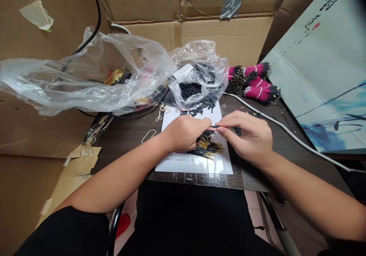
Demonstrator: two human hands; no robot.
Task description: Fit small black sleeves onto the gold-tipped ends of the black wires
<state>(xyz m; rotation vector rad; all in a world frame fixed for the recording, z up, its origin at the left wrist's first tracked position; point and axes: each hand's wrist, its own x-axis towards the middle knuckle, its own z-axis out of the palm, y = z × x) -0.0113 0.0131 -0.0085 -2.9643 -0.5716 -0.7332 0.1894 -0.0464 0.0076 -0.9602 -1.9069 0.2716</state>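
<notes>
My left hand [184,132] is closed over the white paper, with black wires [204,141] showing gold tips below its fingers. Between thumb and forefinger, my right hand [251,136] pinches a short, thin black sleeve [216,126], right at the left thumb's tip. Whether a wire end is inside the sleeve is too small to tell. More gold-tipped wires [210,150] lie on the paper [171,166] under the left hand. Short black tube pieces [211,108] are scattered on its far part.
An open plastic bag [174,90] full of black tubes stands behind the paper. Pink wire bundles [259,90] lie to its right. A white cable [294,131] crosses the right side. Rubber bands [159,115] and a large crumpled clear bag [114,77] are at left. Cardboard [143,0] walls the back.
</notes>
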